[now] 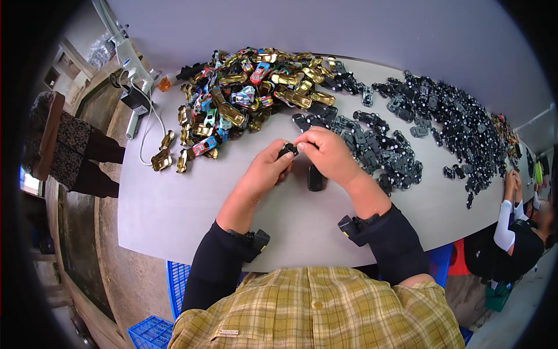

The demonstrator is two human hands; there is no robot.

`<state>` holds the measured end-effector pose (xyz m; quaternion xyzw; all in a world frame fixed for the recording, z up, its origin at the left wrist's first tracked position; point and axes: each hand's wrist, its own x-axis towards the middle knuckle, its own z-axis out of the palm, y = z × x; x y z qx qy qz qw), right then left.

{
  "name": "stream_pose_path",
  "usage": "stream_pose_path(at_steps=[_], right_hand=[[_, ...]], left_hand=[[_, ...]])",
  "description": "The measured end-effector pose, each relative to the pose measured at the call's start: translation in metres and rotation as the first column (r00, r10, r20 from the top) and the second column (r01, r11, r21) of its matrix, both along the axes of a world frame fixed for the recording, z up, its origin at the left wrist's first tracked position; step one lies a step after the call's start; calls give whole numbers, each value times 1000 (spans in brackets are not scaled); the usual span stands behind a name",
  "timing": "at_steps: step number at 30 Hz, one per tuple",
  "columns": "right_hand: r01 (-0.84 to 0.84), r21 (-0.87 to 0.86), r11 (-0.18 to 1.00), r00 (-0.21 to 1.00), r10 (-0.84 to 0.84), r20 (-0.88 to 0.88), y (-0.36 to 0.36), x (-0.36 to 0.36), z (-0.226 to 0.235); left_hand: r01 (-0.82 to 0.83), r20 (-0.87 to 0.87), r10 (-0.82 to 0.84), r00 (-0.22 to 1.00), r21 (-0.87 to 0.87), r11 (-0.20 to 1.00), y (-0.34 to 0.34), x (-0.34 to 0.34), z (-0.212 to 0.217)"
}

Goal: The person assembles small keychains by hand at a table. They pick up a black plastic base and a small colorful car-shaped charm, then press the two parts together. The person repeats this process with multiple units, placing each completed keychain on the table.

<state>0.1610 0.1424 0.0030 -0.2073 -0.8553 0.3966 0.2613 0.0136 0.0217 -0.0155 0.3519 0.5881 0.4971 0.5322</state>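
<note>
One small black part [288,150] is clamped in the fingers of our left hand [268,166] above the table [290,232]; our right hand [326,152] pinches its edge. A slack grip could drop it beside the black block [314,178].

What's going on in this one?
A person at a grey table holds a small black piece in their left grip, with their right grip at its edge. A black oblong piece lies nearby. A pile of gold and colourful toy cars sits ahead to the left; dark toy vehicles are heaped to the right.
</note>
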Motion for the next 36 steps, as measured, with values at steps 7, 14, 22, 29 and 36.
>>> stream_pose_path(at_steps=[7,14,22,29,36], right_hand=[[16,95,995,1000,-14,-21,-5,-2,-1],[-371,-88,924,885,381,268,-19,4,3],[-489,-80,869,837,493,239,-47,-11,-7],[-258,-152,954,954,277,118,-23,-7,-30],[203,450,870,979,-195,-64,-3,-3,-25]], left_hand=[[-9,-125,11,992,10,1000,-8,2,5],[-149,-754,106,648,11,989,-162,-54,56],[-556,-991,96,88,31,831,-362,-67,59],[-262,-939,219,266,148,954,-192,-105,63],[-123,-998,52,-25,54,991,-85,-130,41]])
